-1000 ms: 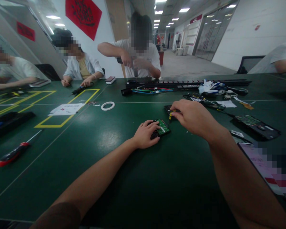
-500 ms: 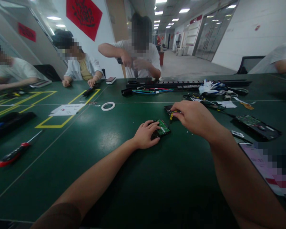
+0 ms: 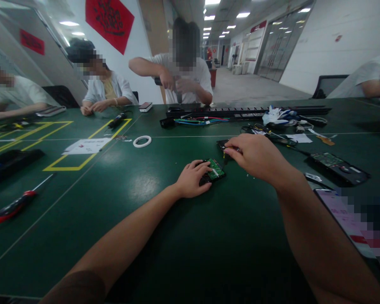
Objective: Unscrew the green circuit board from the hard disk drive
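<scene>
My left hand lies over a small black-cased device with a green circuit board, thumb at its near edge and fingers across its top, holding it against the table. In my right hand a small screwdriver with a yellow and black handle is pinched between thumb and fingers. Its shaft slants down to the board's right edge; whether the tip sits in a screw cannot be made out. Just behind, a black part is partly hidden by my right hand.
Tiny bits lie right of the board. Farther right are another black device with a green board and a phone. A red-black screwdriver and a white tape ring lie left. Co-workers sit across the table.
The yellow of the screwdriver handle shows less between my right fingers, which have shifted slightly. My left hand stays on the device. A co-worker across has drawn a hand back from a black object.
</scene>
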`<state>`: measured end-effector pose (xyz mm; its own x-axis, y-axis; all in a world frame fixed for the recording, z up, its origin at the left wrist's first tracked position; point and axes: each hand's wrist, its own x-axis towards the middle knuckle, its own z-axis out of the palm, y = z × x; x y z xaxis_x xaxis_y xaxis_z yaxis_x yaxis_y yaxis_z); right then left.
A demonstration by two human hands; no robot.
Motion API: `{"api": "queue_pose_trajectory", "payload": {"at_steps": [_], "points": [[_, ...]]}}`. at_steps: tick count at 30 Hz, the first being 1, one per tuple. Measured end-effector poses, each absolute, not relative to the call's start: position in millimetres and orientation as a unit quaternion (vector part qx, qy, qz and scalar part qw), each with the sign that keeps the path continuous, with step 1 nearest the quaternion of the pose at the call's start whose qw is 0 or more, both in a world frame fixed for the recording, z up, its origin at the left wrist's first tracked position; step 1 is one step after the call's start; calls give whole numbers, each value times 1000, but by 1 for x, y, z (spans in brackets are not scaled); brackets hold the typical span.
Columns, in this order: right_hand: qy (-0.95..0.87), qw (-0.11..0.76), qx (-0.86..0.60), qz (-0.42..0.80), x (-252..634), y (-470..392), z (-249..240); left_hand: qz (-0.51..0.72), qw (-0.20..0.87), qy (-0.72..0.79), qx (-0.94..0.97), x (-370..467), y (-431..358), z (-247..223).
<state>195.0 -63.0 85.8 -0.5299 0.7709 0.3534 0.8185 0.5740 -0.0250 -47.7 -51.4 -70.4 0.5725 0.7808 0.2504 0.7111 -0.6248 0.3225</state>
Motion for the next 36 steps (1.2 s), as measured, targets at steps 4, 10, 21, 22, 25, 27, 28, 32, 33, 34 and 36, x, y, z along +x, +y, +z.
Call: {"api": "queue_pose_trajectory", "payload": {"at_steps": [4,10,21,22,25,27,28,32,33,34,36], "points": [[-874,168,-451,-67,195,-63,85,191,88,420,883,-47,-51,-71],[-858,155,-486,-55,193,-66,89,186,89,426,881,-47,-51,-71],[-870,164,-461,-61,195,-64,87,189,88,423,882,-48,-52,-71],[-869,165,-462,-62,195,-64,87,188,89,423,882,-48,-52,-71],[-866,168,-467,-64,194,-65,88,189,90,422,882,-48,-52,-69],[-864,167,-469,-68,194,-66,88,189,90,421,883,-48,-52,-69],[-864,167,-470,-71,194,-66,88,189,91,420,883,-48,-52,-69],[-862,171,-470,-77,194,-66,88,188,90,421,883,-47,-52,-69],[-862,171,-471,-77,194,-66,88,188,90,422,882,-47,-52,-70],[-862,171,-471,-77,194,-67,88,188,90,423,882,-47,-52,-70],[-861,168,-473,-76,193,-67,89,187,89,422,882,-46,-52,-70]]}}
